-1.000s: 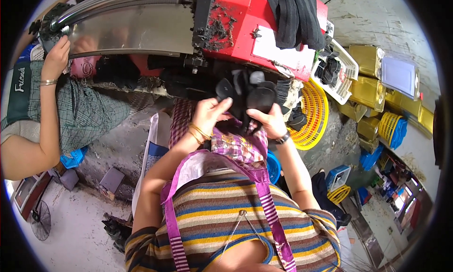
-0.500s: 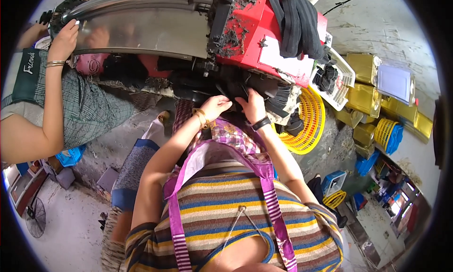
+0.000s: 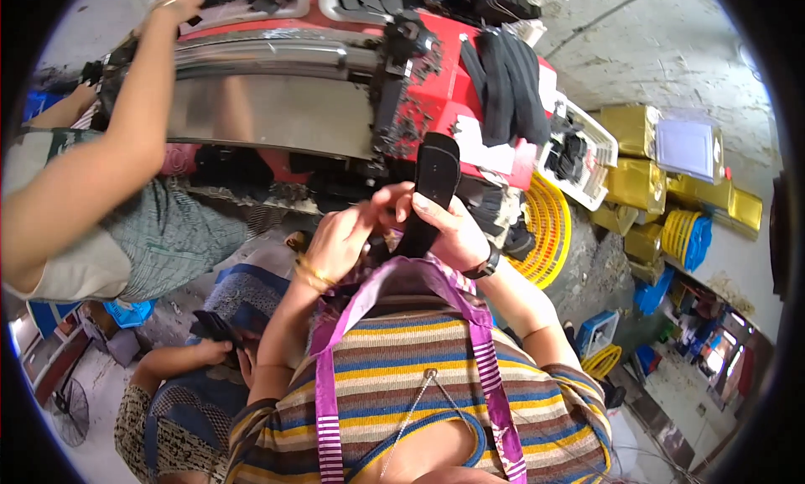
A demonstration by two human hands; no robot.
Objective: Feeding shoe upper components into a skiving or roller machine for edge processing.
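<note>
I'm now raising 1 long, flat black strip (image 3: pixel 438 169), seemingly singled out, by the red metal machine's (image 3: pixel 444 90) near edge, right grip (image 3: pixel 457 236) pinching it, left grip (image 3: pixel 335 241) unclear.

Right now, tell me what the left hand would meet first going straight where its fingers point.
The left hand would likely meet the black round-ended strip in the right hand; depth is unclear, so the right thumb might come first.

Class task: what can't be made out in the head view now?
Head view:
Right hand: some fingers hidden behind the black strip.
Lower end of that black strip: indistinct in dark shadow.
Upper-left co-worker's arm: shoulder cut off by left rim.
Far-right clutter: too small.
</note>
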